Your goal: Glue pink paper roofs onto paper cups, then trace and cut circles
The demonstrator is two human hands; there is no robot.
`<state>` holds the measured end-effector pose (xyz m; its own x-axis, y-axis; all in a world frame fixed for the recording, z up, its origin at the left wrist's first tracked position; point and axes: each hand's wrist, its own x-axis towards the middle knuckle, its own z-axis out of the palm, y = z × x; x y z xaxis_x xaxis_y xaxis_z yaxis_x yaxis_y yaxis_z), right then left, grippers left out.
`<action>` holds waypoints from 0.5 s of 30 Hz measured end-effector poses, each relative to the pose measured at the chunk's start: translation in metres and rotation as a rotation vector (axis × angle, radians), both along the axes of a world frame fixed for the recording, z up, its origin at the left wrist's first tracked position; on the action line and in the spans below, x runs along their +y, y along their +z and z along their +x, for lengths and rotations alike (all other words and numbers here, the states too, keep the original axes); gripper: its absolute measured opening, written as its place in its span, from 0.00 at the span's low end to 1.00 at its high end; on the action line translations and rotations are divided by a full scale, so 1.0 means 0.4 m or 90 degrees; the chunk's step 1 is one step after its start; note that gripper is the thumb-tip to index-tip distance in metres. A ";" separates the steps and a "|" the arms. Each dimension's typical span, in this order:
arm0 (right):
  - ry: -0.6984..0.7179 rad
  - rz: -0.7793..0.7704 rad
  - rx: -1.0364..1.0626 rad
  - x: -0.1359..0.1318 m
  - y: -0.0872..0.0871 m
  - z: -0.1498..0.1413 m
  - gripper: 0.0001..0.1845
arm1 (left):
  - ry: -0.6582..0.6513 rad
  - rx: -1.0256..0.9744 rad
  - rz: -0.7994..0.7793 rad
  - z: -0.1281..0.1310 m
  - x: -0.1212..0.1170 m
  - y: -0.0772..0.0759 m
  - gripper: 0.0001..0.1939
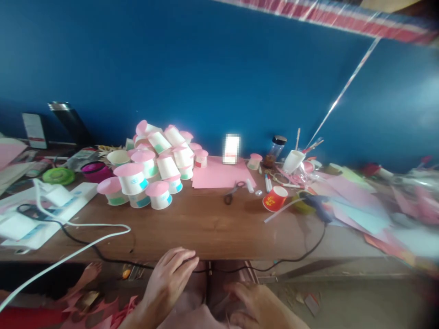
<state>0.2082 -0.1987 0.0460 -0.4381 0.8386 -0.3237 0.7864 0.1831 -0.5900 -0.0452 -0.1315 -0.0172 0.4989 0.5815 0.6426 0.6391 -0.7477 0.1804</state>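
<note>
Left hand (171,276) and right hand (257,301) low, pink-topped cups (132,179) well beyond

The left hand's fingers are unclenched, lightly bent and nearly side by side, overlapping the near edge of the table (212,224) in view. A black cable (281,261) passes just beside their tips; whether they touch it, I cannot tell. The right hand is blurred, lower down, and I cannot tell whether its fingers are apart or together. The cups are piled on the table, ahead and to the left of the left fingertips, well apart from them. Ahead of the hands lie scissors (229,198) and pink paper (209,177); rightward, a red cup (275,199) leans near a glue gun (317,205).
</note>
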 end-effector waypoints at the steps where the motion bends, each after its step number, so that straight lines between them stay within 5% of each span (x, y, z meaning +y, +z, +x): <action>1: -0.009 -0.031 0.009 0.003 0.006 -0.004 0.25 | -0.022 -0.021 -0.016 0.004 -0.007 0.003 0.10; 8: -0.144 -0.032 0.248 0.013 0.013 -0.021 0.29 | -0.177 -0.122 -0.241 0.118 -0.042 0.050 0.04; 11: -0.182 0.010 0.308 0.006 -0.013 -0.015 0.20 | -0.214 -0.119 -0.323 0.161 -0.045 0.060 0.09; 15: -0.219 0.039 0.237 -0.001 -0.043 0.010 0.06 | -0.227 -0.071 -0.288 0.188 -0.036 0.053 0.07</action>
<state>0.2120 -0.1992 0.0288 -0.2099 0.9670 -0.1441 0.5457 -0.0064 -0.8380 0.0302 -0.1460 0.0041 0.6573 0.6188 0.4303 0.3207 -0.7463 0.5833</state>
